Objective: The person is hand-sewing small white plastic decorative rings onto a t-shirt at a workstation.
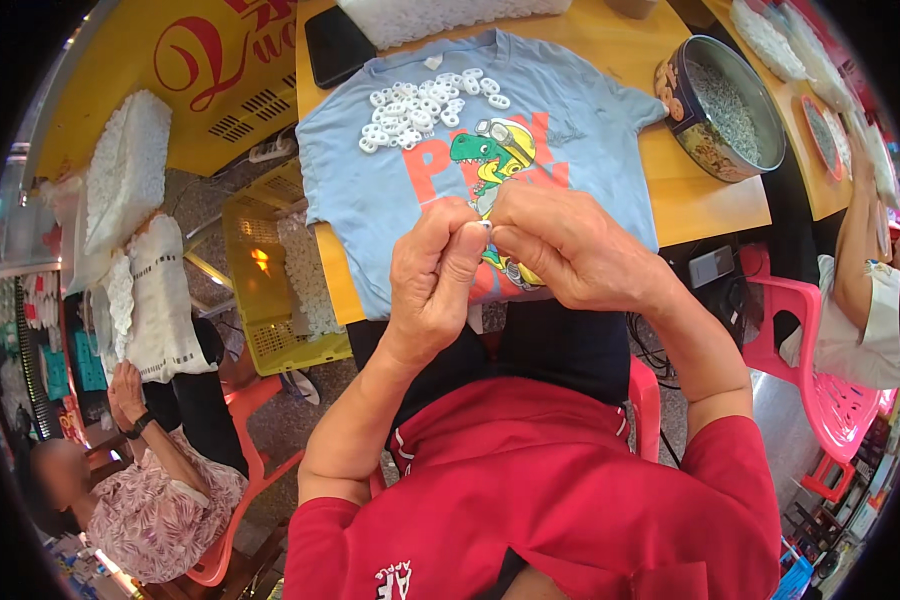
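My left hand (436, 268) and my right hand (576, 250) meet over the lower part of a light blue T-shirt (355, 220). Both are closed, thumbs and fingers pinched together at the tips. Between the fingertips shows a tiny bit of something pale, mostly hidden and too small to name. Beyond my hands, a loose pile of small white plastic pieces with holes (410, 112) lies on the shirt. A cartoon dinosaur print (505, 150) on the shirt is partly covered by my hands.
The shirt covers much of a wooden table (710, 215). At its right stands a round tin (675, 100) holding many small metal pieces. A black tray (338, 48) and a heaped white bag (440, 12) are at the back. A yellow crate (260, 225) stands left; people sit on both sides.
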`<state>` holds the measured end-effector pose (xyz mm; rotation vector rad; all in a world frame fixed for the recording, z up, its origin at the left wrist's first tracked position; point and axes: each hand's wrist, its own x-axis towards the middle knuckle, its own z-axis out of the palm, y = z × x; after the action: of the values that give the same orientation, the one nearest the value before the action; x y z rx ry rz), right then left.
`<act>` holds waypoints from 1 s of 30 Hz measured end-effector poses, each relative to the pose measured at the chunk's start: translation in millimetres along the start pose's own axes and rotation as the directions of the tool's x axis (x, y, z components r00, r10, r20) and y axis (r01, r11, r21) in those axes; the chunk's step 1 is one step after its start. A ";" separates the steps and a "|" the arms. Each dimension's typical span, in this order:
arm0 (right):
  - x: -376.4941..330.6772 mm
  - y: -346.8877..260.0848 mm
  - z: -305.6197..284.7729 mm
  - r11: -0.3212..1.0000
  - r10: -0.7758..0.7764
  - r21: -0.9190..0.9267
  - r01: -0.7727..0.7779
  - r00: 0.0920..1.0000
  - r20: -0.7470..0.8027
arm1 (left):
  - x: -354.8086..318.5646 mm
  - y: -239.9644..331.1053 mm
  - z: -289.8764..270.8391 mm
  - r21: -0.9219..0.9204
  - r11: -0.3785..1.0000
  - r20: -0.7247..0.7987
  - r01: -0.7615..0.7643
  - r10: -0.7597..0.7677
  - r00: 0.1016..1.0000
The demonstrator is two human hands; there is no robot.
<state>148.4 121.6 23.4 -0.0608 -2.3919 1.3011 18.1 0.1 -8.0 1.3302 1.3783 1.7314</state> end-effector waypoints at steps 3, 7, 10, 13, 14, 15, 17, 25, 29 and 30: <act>1.6 0.2 0.3 1.000 0.001 -0.008 -0.002 0.999 -0.041 | -0.7 1.2 3.6 0.043 0.999 -0.072 -0.016 0.019 0.997; 4.1 3.0 -5.5 0.998 0.038 -0.046 -0.038 0.999 -0.018 | 3.5 -6.6 -1.0 0.069 0.995 -0.027 0.074 -0.072 0.997; 2.9 5.7 -8.4 0.994 0.101 -0.047 -0.100 0.995 0.022 | 5.2 -12.4 -2.4 -0.051 0.981 0.024 0.185 -0.184 0.983; 1.7 3.5 -10.1 0.992 0.124 0.021 -0.125 0.991 0.039 | 5.9 -10.5 -1.1 -0.201 0.941 0.037 0.271 -0.269 0.962; 1.5 1.0 -11.0 0.992 0.121 -0.039 -0.120 0.992 0.026 | 5.8 -8.7 -0.6 -0.269 0.919 0.031 0.287 -0.290 0.957; 1.0 -0.7 -11.6 0.988 0.119 -0.101 -0.117 0.993 0.011 | 5.8 -6.9 -0.4 -0.272 0.919 0.032 0.286 -0.288 0.957; -0.3 1.3 -9.7 0.977 0.029 -0.211 -0.031 0.999 -0.015 | 5.4 -3.5 -0.9 -0.320 0.907 0.045 0.272 -0.272 0.961; 3.6 -1.8 0.5 0.916 -0.156 -0.386 0.110 0.984 -0.089 | -0.6 4.7 1.6 -0.303 0.932 0.001 0.198 -0.207 0.978; 2.1 -1.3 6.1 0.958 -0.177 -0.253 0.135 0.973 -0.151 | -2.6 5.4 7.2 -0.291 0.949 -0.046 0.120 -0.139 0.989; 1.5 -1.3 6.8 0.964 -0.171 -0.230 0.130 0.971 -0.165 | -2.7 5.1 7.7 -0.290 0.949 -0.047 0.121 -0.140 0.989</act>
<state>144.7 115.8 21.7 -0.0576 -2.3197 0.9193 26.9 -0.9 -4.3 1.0092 1.1674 1.8178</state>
